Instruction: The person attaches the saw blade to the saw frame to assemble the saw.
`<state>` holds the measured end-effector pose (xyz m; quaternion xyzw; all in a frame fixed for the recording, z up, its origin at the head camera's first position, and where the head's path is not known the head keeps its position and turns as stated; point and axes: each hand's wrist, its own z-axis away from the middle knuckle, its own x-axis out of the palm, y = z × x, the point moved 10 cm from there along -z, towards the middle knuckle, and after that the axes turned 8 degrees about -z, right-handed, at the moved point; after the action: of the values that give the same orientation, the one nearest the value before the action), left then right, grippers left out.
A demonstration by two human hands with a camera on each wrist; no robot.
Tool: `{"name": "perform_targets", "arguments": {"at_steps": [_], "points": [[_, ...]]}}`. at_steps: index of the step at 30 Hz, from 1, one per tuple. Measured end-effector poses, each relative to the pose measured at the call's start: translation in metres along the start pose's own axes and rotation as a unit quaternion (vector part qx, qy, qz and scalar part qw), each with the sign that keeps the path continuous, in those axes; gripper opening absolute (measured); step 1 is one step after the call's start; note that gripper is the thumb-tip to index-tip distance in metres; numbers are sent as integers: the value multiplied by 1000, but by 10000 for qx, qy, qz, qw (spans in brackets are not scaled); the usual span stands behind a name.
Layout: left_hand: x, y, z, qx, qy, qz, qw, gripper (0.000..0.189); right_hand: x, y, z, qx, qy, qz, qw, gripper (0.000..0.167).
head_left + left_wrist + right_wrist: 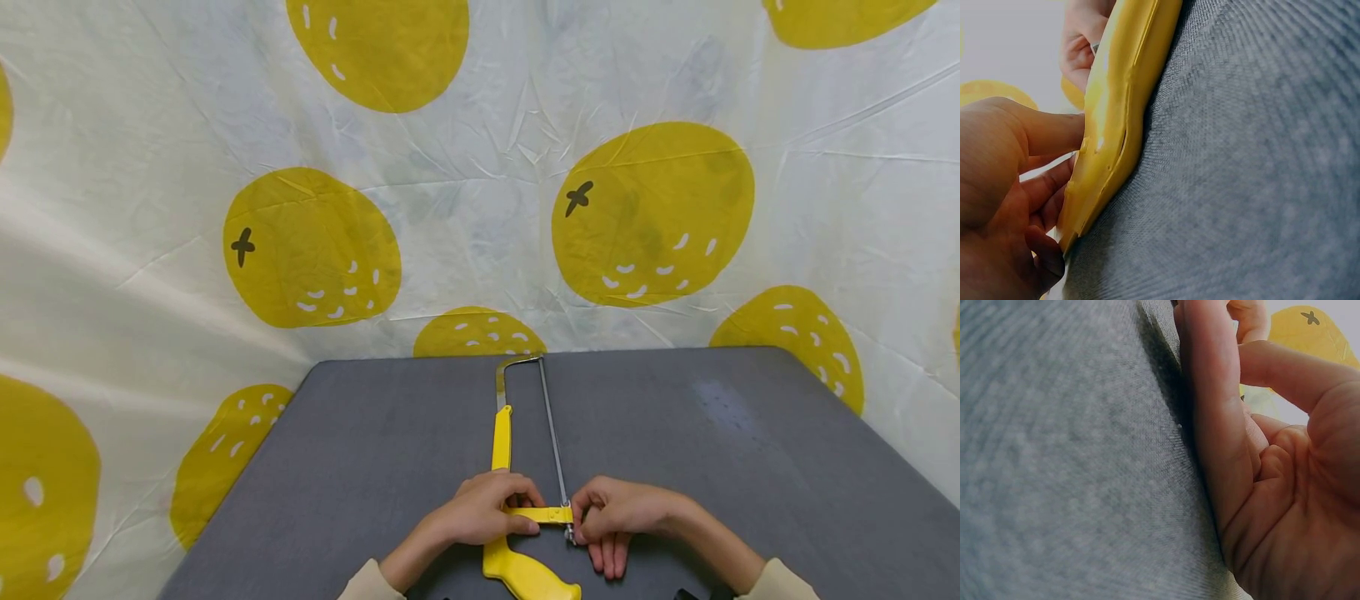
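Observation:
A hacksaw [501, 442] with a yellow grip and frame lies on the grey table, its front end pointing away from me. Its thin blade [552, 425] runs along the right side. My left hand [487, 508] holds the yellow crossbar [551, 515] between thumb and fingers. At the blade's near end, thumb and forefinger of my right hand [622, 510] pinch the small metal wing nut [570, 533]. The other right fingers stretch down to the table. The left wrist view shows the yellow handle [1122, 106] close up; in the right wrist view the palm [1272, 487] hides the nut.
The grey cloth-covered table [675, 433] spreads out on both sides of the saw. Behind it and to the sides hangs a pale curtain [480, 233] printed with large yellow fruit.

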<state>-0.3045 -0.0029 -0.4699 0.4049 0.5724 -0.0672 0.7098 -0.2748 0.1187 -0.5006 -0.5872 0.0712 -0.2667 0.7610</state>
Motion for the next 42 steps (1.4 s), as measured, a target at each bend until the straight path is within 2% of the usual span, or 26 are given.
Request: {"name": "perform_targets", "arguments": {"at_steps": [9, 18, 25, 32, 42], "points": [[-1, 0, 0, -30, 25, -33, 10000, 15, 0, 0, -1, -35, 3, 63, 10000, 8], [-3, 0, 1, -130, 41, -52, 9999, 16, -1, -2, 0, -41, -40, 91, 9999, 17], [-2, 0, 1, -128, 23, -24, 9999, 15, 1, -2, 0, -4, -115, 104, 9999, 9], [-2, 0, 1, -89, 43, -46, 9999, 15, 2, -3, 0, -73, -184, 85, 9998, 11], [-2, 1, 0, -29, 29, -136, 9999, 15, 2, -2, 0, 42, -174, 82, 9998, 6]]}}
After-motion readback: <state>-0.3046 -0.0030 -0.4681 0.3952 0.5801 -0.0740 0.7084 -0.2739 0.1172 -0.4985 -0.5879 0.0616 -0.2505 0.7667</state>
